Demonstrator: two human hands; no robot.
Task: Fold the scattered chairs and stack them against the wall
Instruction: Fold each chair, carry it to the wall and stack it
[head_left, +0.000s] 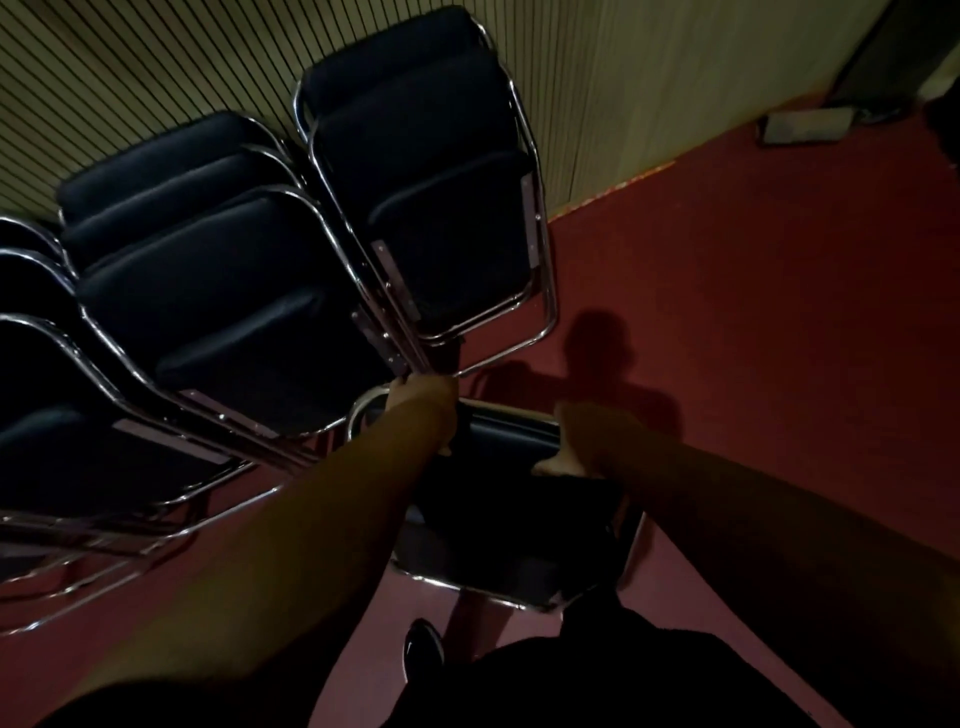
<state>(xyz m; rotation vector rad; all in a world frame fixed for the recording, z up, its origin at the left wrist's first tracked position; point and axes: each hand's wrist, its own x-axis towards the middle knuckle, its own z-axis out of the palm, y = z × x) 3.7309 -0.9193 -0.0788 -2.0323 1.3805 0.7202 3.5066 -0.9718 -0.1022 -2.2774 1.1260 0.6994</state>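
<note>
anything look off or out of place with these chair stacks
Nothing looks damaged or spilled. Only the chair gripped by the left hand and right hand stands apart from the stacked chairs leaning on the slatted wall.

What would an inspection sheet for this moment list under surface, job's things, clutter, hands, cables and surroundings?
Surface: red carpet, with the person's shadow on it.
Job's things: stacked chairs, black with chrome frames, in three groups leaning at the ribbed wall; held chair in front of them, away from the wall; too dim to tell if it is folded.
Clutter: grey box on the floor by the wall.
Hands: left hand grips the held chair's top rail; right hand grips its backrest.
Cables: possibly one beside the grey box; too dim to tell.
Surroundings: dim room; black shoe on the carpet beside the held chair.
</note>
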